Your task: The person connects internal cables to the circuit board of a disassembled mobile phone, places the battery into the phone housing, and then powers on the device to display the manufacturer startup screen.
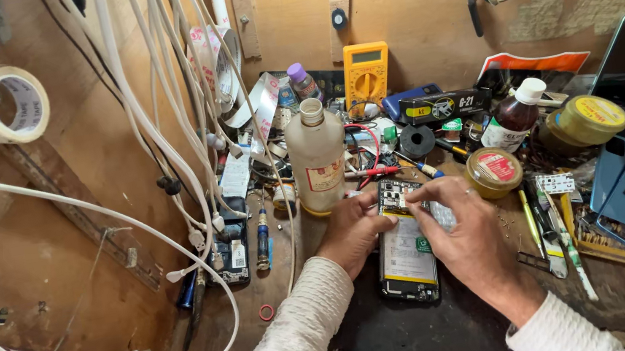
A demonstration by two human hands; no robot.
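right, the opened phone point(405, 249) lies flat on the dark mat at about six o'clock of the clear plastic bottle point(317, 157), back cover off, battery and board bare. it looks light and stiff but fragile inside, so the frame edges are the safe grip. left hand point(351, 231) cups its nine o'clock edge, fingers curled against the frame. right hand point(459, 231) comes over from three o'clock, fingertips point(416, 196) pinched together on the upper board; whether they grip a small part, i can't tell.

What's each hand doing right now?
Left hand: steadying the opened phone by its edge.
Right hand: fingertips pinched on the phone's upper part.
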